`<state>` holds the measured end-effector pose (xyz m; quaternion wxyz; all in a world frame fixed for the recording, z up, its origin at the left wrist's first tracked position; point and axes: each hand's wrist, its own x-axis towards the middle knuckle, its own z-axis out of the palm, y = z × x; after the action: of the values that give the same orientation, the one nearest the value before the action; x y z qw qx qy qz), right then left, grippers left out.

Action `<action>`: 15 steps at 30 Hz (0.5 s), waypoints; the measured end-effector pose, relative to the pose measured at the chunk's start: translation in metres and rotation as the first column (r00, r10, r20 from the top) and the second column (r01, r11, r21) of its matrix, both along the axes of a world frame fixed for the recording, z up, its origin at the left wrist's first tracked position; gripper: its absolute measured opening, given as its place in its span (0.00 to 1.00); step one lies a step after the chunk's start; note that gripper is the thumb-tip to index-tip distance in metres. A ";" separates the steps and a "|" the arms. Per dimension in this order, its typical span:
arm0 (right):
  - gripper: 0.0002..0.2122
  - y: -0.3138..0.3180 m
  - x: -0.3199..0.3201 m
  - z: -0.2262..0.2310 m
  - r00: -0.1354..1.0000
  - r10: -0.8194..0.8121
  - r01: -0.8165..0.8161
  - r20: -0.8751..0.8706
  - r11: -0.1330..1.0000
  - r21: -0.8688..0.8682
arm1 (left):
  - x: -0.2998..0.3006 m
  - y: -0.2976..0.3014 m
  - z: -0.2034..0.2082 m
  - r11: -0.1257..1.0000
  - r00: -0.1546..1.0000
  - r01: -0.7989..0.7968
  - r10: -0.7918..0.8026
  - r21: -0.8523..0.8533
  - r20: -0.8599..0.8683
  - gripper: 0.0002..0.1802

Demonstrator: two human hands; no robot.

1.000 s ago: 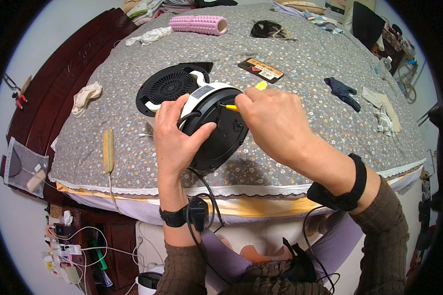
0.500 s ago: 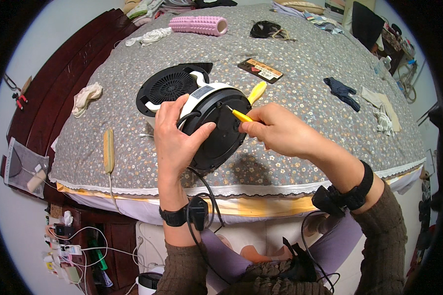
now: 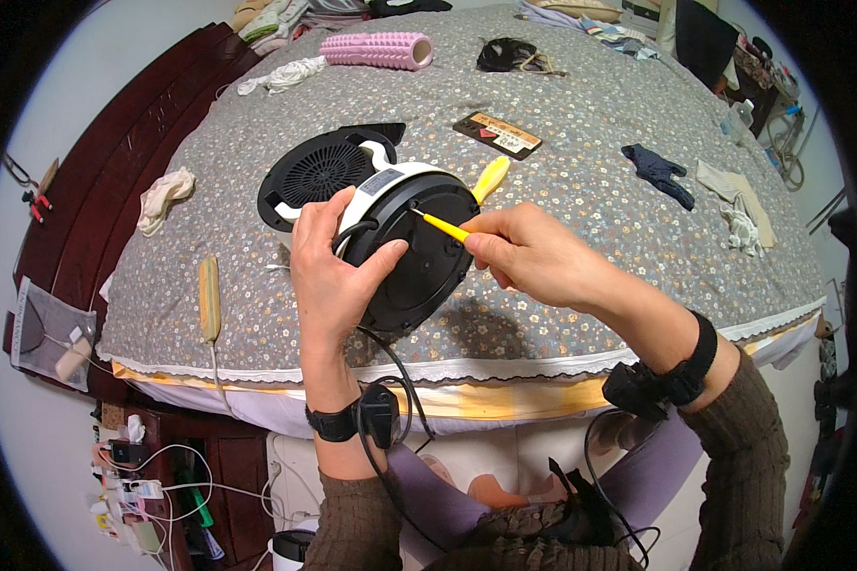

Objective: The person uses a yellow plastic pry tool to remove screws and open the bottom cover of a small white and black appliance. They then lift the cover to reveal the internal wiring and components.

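My left hand (image 3: 336, 266) grips the rim of a round white-and-black appliance (image 3: 419, 276), tilted so its black underside faces me. Its thumb lies on the black face, and the fingers wrap over the white side. A black cord comes off the rim beside the hand. In my right hand (image 3: 524, 249) is a slim screwdriver (image 3: 443, 226) with a yellow handle, pinched between thumb and fingers. Its tip meets the underside near a recessed hole at the upper left. Behind stands a round black vented part (image 3: 319, 171) with white edges. A wider yellow handle (image 3: 492, 178) shows past the appliance's right edge.
The appliance rests on a bed with a grey flowered cover (image 3: 581, 314). Around it lie a dark rectangular box (image 3: 498, 134), a navy cloth (image 3: 659, 176), a pink foam roller (image 3: 376, 50) and a yellow corded bar (image 3: 209, 300). Cables clutter the lower left.
My right hand has brought the screwdriver up and left, so its tip now reaches the underside near the hole. The left hand keeps its grip; the whole view has shifted slightly.
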<state>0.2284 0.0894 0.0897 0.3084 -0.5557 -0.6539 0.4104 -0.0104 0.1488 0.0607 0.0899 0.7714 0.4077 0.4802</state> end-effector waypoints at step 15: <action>0.14 -0.013 -0.008 0.008 0.982 -0.137 0.075 0.130 0.915 0.396 | -0.001 0.000 0.001 1.000 1.000 0.003 -0.003 0.017 -0.016 0.36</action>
<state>0.2203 0.0765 0.0974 0.3829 -0.5480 -0.7132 0.2106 -0.0111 0.1489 0.0619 0.0808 0.7766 0.4033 0.4772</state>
